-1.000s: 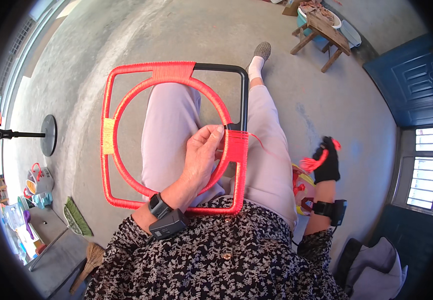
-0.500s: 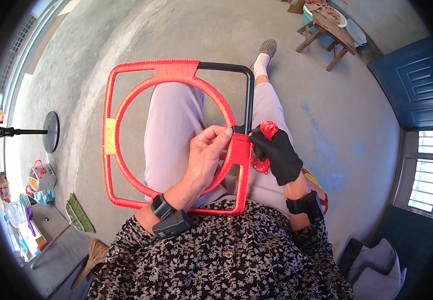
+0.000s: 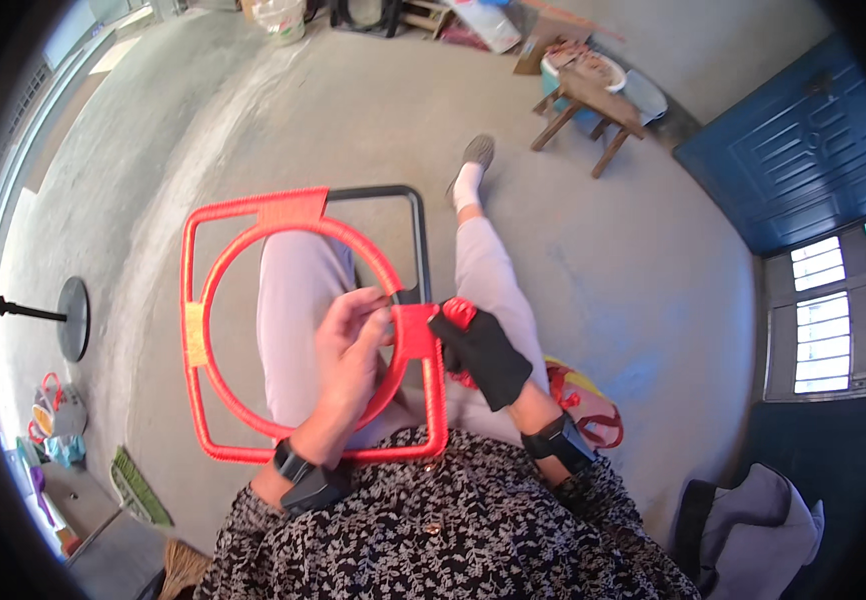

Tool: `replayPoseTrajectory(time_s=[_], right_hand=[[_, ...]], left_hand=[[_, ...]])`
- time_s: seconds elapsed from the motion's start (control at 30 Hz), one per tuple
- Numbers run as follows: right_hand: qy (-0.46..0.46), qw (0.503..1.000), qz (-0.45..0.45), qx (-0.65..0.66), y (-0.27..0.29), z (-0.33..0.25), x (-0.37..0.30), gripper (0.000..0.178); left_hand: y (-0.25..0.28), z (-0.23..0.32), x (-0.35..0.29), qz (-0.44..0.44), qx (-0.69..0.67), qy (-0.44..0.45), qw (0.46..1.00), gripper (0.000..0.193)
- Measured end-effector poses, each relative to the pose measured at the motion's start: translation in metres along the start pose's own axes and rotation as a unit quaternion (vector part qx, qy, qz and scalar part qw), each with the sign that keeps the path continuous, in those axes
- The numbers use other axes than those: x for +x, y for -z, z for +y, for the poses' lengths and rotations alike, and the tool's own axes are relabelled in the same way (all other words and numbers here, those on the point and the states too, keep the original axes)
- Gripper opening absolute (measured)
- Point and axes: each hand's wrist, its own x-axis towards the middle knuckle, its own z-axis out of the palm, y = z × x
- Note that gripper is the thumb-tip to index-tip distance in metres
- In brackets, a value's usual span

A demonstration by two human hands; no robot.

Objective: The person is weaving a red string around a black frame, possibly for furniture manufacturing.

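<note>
A square frame with a round ring inside it (image 3: 293,208) rests on my lap. Red cord wraps most of it, while the upper right corner (image 3: 420,235) is bare black. A yellow-orange wrapped patch (image 3: 196,334) joins ring and frame on the left. My bare left hand (image 3: 345,352) grips the ring's right side, thumb and fingers beside the red joint (image 3: 415,332); some fingertips are hidden. My right hand (image 3: 491,362), in a black fingerless glove, is closed around a bundle of red cord (image 3: 460,311) just right of that joint.
A red and yellow bag (image 3: 588,415) lies beside my right thigh. Ahead stand a wooden stool (image 3: 593,95) and a tub (image 3: 608,70). To the left are a round-based black stand (image 3: 75,318), a bucket (image 3: 63,412) and a green broom (image 3: 141,487). A blue door (image 3: 803,140) is at right.
The view has tilted up and shifted right, so the frame and both hands appear lower and further left. My left thumb and index finger have moved off the joint's upper edge and spread slightly.
</note>
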Motion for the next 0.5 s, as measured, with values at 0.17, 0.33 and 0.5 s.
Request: replayPoseTrajectory(time_s=[0.17, 0.33, 0.5], right_hand=[[-0.017, 0.999, -0.027, 0.014, -0.007, 0.001, -0.001, 0.025], [0.044, 0.998, -0.037, 0.004, -0.018, -0.001, -0.006, 0.022], [0.085, 0.993, -0.064, 0.045, -0.019, 0.004, -0.012, 0.024]], left_hand=[[0.017, 0.083, -0.014, -0.198, -0.044, 0.061, 0.977, 0.015], [-0.032, 0.153, -0.058, -0.589, 0.103, -0.074, 0.798, 0.02], [-0.087, 0.158, -0.086, -0.728, -0.025, -0.071, 0.682, 0.04]])
